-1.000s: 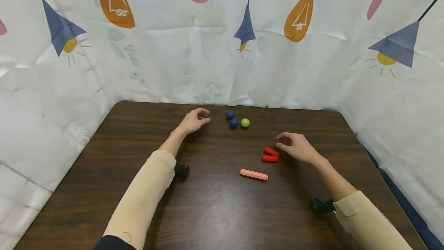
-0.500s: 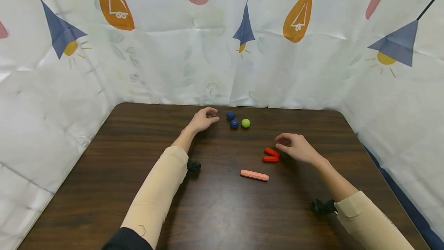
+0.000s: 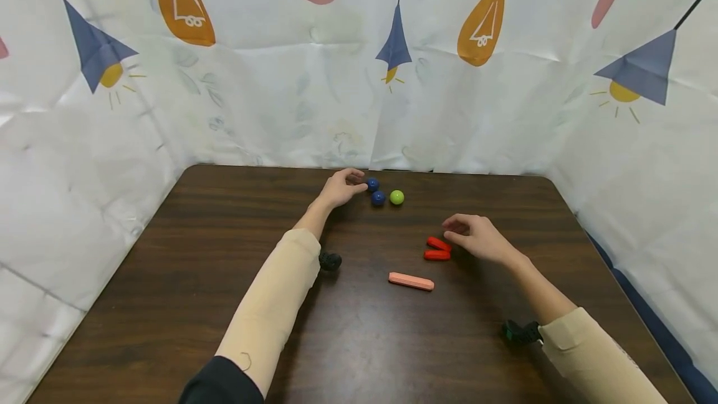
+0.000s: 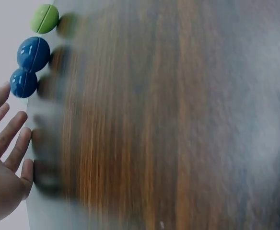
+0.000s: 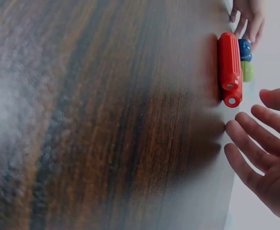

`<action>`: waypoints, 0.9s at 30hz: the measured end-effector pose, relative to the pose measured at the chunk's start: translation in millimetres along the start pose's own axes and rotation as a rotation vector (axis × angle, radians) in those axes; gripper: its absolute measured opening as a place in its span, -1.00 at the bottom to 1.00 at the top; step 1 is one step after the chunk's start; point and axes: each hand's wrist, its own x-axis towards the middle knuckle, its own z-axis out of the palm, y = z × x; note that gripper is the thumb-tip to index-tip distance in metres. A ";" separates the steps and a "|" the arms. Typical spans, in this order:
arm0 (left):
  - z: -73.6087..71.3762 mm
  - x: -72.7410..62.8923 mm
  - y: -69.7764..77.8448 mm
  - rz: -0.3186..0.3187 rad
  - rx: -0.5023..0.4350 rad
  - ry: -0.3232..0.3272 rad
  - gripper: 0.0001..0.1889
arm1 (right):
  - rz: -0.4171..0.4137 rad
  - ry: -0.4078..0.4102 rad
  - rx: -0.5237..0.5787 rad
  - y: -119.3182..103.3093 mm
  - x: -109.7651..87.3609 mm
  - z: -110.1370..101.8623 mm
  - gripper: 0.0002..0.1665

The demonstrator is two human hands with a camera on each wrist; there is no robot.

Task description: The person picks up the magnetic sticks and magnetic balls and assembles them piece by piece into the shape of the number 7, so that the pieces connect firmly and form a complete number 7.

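Two glossy blue balls sit near the table's far edge, the back blue ball (image 3: 373,184) and the front blue ball (image 3: 378,198). A lime green ball (image 3: 397,197) lies just to their right. My left hand (image 3: 340,188) is beside the back blue ball, fingertips right at its left side, fingers loosely bent. In the left wrist view the palm is bare and the fingers are spread. My right hand (image 3: 477,237) is near two red ridged rods, the upper red rod (image 3: 439,244) and the lower red rod (image 3: 437,255). Its fingers are relaxed and hold nothing.
A salmon-coloured ridged rod (image 3: 411,281) lies in front of the red ones on the dark wooden table (image 3: 359,341). A white printed curtain (image 3: 269,111) surrounds the table's back and sides. Dark wrist devices sit under both sleeves.
My left hand has moved right along the far edge, from well left of the blue balls to right beside the back one. The right hand stays nearly still, and the rods and balls lie as before.
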 end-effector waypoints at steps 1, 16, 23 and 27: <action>1.6 1.4 0.3 0.000 0.001 0.002 -0.54 | 0.000 0.000 0.000 0.2 0.2 -0.2 -0.67; 12.5 12.7 3.3 -0.007 0.084 0.029 -0.51 | 0.006 -0.011 0.009 3.6 1.8 0.6 -0.66; 15.4 13.7 4.0 -0.009 0.073 0.055 -0.51 | 0.019 -0.014 0.008 5.8 1.3 -0.6 -0.65; 17.5 14.0 4.2 -0.010 0.076 0.078 -0.57 | 0.024 -0.020 0.008 5.5 1.1 -1.0 -0.64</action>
